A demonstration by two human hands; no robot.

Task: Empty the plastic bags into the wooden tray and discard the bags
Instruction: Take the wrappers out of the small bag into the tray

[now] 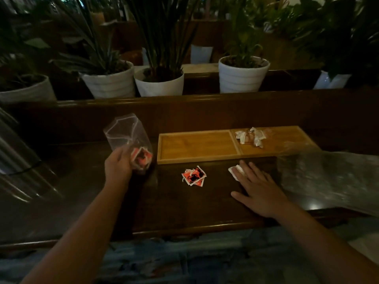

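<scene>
A wooden tray (196,159) with two compartments lies on the dark table. Its left compartment is bare; the right one holds a heap of white sachets (250,136). My left hand (118,166) grips a clear plastic bag (126,133) standing upright left of the tray, with red sachets (142,157) in its bottom. A small pile of red sachets (193,175) lies loose on the table in front of the tray. My right hand (258,190) rests flat on the table, fingers spread, its fingertips on a white sachet (235,171).
Crumpled clear plastic (328,179) spreads over the table at the right, reaching the tray's right end. White plant pots (243,75) line a ledge behind the table. A ribbed metallic object (18,160) stands at the far left. The table's front edge (184,229) is close to me.
</scene>
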